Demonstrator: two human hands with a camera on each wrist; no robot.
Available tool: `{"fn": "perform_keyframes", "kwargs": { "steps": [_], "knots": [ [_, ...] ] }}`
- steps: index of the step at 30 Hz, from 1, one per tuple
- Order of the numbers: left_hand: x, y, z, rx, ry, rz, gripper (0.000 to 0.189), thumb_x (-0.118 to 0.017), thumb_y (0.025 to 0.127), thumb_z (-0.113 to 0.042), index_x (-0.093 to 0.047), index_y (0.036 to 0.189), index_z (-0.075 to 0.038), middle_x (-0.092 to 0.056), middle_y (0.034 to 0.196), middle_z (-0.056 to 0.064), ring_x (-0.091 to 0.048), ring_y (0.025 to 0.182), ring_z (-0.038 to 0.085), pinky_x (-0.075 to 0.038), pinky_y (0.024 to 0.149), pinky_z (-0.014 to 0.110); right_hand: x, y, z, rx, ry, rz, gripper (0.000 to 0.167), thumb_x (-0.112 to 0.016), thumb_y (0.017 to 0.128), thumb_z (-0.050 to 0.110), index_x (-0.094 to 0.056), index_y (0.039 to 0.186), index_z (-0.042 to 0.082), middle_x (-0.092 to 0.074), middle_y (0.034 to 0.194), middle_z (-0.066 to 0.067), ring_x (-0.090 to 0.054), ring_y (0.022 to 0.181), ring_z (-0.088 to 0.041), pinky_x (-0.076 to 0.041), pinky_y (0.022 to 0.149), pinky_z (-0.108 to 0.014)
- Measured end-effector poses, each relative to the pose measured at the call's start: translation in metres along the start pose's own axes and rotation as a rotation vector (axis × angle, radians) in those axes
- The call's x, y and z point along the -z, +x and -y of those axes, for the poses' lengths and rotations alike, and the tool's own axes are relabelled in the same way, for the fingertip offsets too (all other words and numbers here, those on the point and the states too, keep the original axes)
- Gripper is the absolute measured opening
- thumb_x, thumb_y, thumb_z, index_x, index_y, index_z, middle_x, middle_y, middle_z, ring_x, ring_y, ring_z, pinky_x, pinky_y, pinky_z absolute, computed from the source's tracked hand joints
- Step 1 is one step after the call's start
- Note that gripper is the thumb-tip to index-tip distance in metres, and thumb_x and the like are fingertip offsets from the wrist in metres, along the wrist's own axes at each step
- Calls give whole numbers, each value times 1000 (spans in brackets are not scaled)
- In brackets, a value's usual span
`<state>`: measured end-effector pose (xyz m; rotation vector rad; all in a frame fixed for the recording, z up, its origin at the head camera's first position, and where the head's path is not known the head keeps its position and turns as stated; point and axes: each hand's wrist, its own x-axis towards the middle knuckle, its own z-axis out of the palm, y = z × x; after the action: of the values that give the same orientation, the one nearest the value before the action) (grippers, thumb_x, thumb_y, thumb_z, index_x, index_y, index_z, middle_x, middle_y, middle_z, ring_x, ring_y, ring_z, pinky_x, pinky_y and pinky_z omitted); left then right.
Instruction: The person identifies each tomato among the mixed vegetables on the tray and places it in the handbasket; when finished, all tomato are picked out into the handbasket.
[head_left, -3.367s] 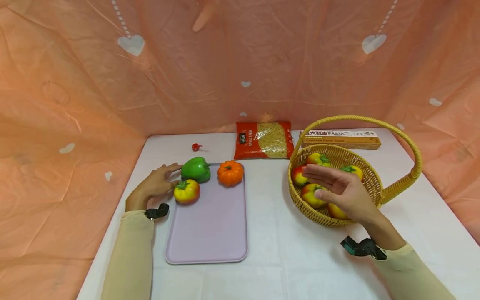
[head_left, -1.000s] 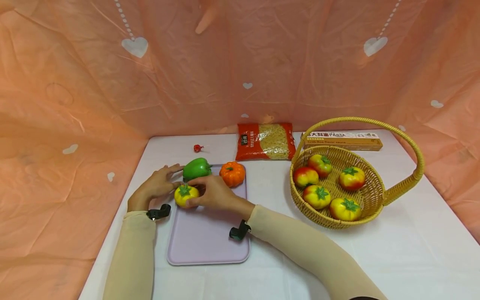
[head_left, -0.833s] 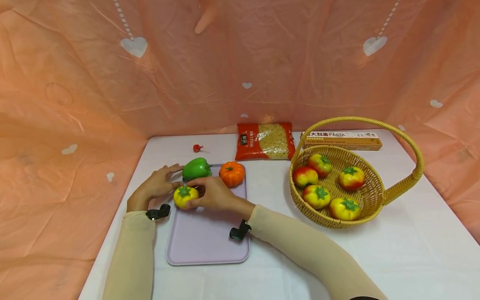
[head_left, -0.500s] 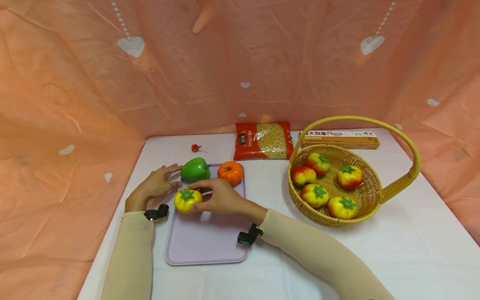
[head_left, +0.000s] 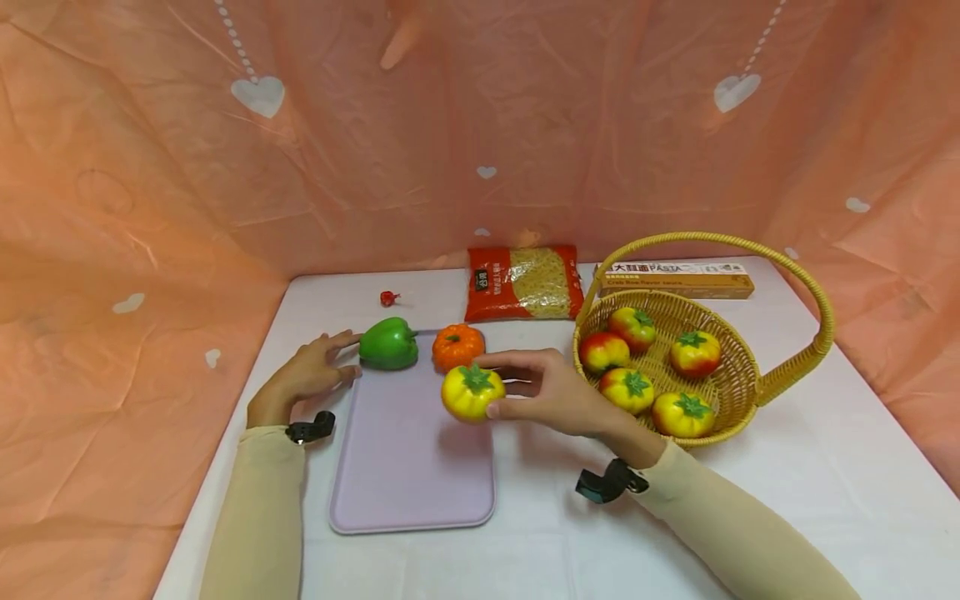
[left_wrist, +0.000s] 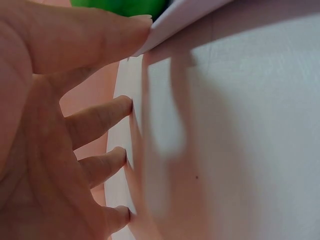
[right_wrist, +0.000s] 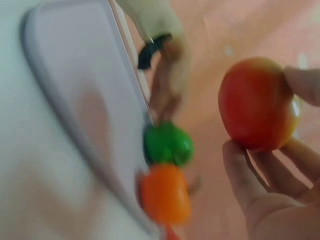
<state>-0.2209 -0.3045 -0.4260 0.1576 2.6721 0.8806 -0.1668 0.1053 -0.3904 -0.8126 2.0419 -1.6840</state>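
Note:
My right hand [head_left: 558, 393] holds a yellow-and-red tomato [head_left: 471, 393] with a green leafy top, between thumb and fingers. It is raised over the right side of the lilac tray [head_left: 412, 483], whose surface catches a shadow below. In the right wrist view the tomato's red underside [right_wrist: 257, 105] faces the camera. At the tray's far left corner rests my left hand [head_left: 306, 375]; its thumb [left_wrist: 100, 42] is at the tray edge and the other fingertips reach down to the white tabletop. A green bell pepper [head_left: 388, 344] lies beside its index finger. On the tray's far right corner sits a small orange pumpkin [head_left: 457, 347].
A wicker basket [head_left: 738, 417] with a tall handle stands on the right, holding several similar tomatoes [head_left: 682, 415]. Behind are a red pasta bag [head_left: 525, 283], a pasta box [head_left: 678, 282] and a tiny red wrapped item [head_left: 388, 298]. Pink cloth hangs around the table.
My right hand came over from the basket side, took the tomato from the tray's left side, lifted it and carried it rightward. My left hand has stayed at the tray corner.

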Motion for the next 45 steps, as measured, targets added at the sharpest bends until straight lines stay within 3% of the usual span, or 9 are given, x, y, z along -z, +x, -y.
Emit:
{"fn": "perform_keyframes", "kwargs": {
  "steps": [6, 10, 14, 19, 28, 31, 36, 42, 45],
  "knots": [
    [-1, 0, 1, 2, -6, -1, 74, -72, 101, -23, -44, 168, -12, -28, 179, 23, -5, 165, 60, -8, 126, 85, 55, -54, -2, 23, -28, -127, 54, -81, 98, 5, -64, 149, 1, -67, 150, -14, -73, 128, -18, -62, 103, -28],
    [-1, 0, 1, -7, 1, 5, 73, -71, 102, -24, -44, 168, -11, -27, 179, 24, -4, 166, 60, -7, 126, 85, 88, -83, -6, -6, -99, -256, 52, -77, 99, 0, -63, 148, -6, -71, 142, 2, -76, 119, -9, -64, 96, -25],
    [1, -2, 0, -19, 16, 1, 72, -72, 102, -25, -45, 167, -9, -26, 179, 25, -5, 165, 60, -7, 125, 86, 111, -102, -9, -24, -200, -388, 50, -77, 99, 0, -64, 147, -5, -71, 135, 19, -76, 114, -1, -63, 93, -19],
    [2, -2, -1, -17, 15, 3, 72, -71, 103, -25, -44, 167, -9, -26, 179, 26, -5, 165, 60, -7, 125, 86, 125, -113, -13, -64, -266, -478, 51, -79, 100, 5, -65, 148, 0, -68, 135, 21, -74, 113, 4, -61, 92, -16],
    [1, -2, -2, -13, -1, 5, 73, -71, 103, -25, -43, 168, -9, -26, 179, 25, -4, 165, 60, -7, 125, 86, 132, -120, -14, -146, -400, -561, 55, -82, 100, 17, -64, 150, 4, -65, 144, -18, -68, 109, 14, -57, 90, -8],
    [1, -2, -2, 5, -11, 13, 73, -70, 103, -26, -42, 169, -11, -25, 180, 24, -2, 166, 59, -6, 125, 86, 134, -123, -17, -191, -526, -547, 56, -84, 99, 22, -65, 150, 6, -67, 145, -25, -73, 112, 1, -56, 89, -7],
    [1, -2, -2, 13, -13, 18, 74, -70, 103, -26, -41, 170, -12, -24, 180, 23, -2, 166, 59, -6, 125, 86, 135, -126, -24, -210, -754, -521, 56, -87, 96, 24, -68, 146, 5, -72, 138, -28, -71, 117, -41, -55, 96, -35],
    [0, -3, -2, 20, -31, 16, 74, -71, 103, -27, -41, 170, -12, -23, 181, 23, -1, 166, 59, -6, 124, 87, 135, -126, -25, -167, -789, -557, 56, -88, 93, 19, -70, 143, 3, -76, 130, -27, -74, 113, -46, -50, 88, -14],
    [0, -3, -2, 10, -9, 11, 74, -71, 103, -28, -42, 169, -12, -25, 180, 23, -3, 166, 59, -7, 124, 87, 134, -126, -24, -160, -806, -572, 54, -88, 93, 18, -71, 143, 4, -75, 132, -26, -68, 120, -48, -52, 97, -37]
  ]
}}
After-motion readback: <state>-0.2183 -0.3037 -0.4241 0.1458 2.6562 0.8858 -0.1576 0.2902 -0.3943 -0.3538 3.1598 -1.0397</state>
